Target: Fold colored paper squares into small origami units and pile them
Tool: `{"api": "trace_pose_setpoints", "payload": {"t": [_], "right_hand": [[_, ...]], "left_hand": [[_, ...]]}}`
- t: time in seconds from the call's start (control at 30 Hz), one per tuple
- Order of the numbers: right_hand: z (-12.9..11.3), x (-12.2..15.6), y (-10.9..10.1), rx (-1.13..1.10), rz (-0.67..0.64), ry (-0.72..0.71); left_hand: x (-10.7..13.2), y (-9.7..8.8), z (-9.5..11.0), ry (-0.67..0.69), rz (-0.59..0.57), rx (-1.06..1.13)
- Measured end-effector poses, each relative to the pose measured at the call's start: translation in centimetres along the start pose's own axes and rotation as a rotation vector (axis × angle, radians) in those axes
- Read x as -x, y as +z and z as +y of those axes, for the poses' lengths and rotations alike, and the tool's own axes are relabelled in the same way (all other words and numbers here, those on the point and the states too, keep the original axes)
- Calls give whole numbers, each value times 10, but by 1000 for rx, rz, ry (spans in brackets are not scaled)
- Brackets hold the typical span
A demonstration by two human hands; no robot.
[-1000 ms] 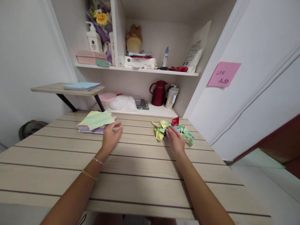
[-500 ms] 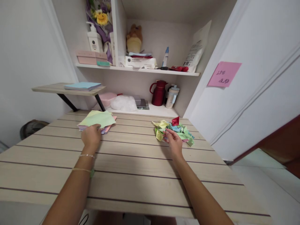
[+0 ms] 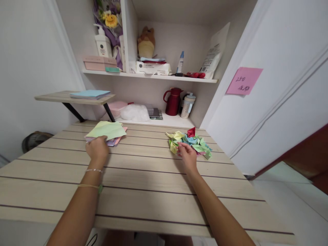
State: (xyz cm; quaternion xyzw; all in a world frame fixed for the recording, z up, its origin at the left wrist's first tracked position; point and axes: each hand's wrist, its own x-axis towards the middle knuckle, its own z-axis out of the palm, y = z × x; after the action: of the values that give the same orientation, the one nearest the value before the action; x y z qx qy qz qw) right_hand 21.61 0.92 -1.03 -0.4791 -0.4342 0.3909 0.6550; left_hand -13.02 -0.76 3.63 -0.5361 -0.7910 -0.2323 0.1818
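A stack of coloured paper sheets (image 3: 107, 130), pale green and yellow on top, lies at the table's left. My left hand (image 3: 97, 149) is closed at its near edge, fingers curled against the sheets and partly hidden. On the right is a loose pile of folded paper pieces (image 3: 202, 147), green, yellow and blue, many boat-shaped. A red folded paper piece (image 3: 191, 132) stands on the pile's far side. At the pile's near left edge is my right hand (image 3: 187, 155), its fingers bent together; whatever they may hold is hidden.
On the left, a small raised shelf (image 3: 52, 96) carries blue paper (image 3: 90, 94). Behind the table stand a dark red jug (image 3: 173, 102), a pale cup (image 3: 188, 106) and a white plastic bag (image 3: 135, 113). A pink note (image 3: 244, 80) is stuck on the right wall.
My right hand has shifted slightly left and down at the pile, its fingers drawing closer together. My left hand has slid a little left along the stack's near edge.
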Motion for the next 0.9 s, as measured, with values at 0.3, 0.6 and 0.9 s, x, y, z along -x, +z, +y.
{"api": "trace_pose_setpoints", "payload": {"t": [0.3,0.6,0.9], "right_hand": [[-13,16,10,121,-288,-175],[-21,23,8,195,-691,-139],[-10,17,4,433,-677,-290]], "left_hand": [[7,-3,36,369,124,558],[51,-12,95,860,-539,969],[49,-9,93,709,-470,1071]]}}
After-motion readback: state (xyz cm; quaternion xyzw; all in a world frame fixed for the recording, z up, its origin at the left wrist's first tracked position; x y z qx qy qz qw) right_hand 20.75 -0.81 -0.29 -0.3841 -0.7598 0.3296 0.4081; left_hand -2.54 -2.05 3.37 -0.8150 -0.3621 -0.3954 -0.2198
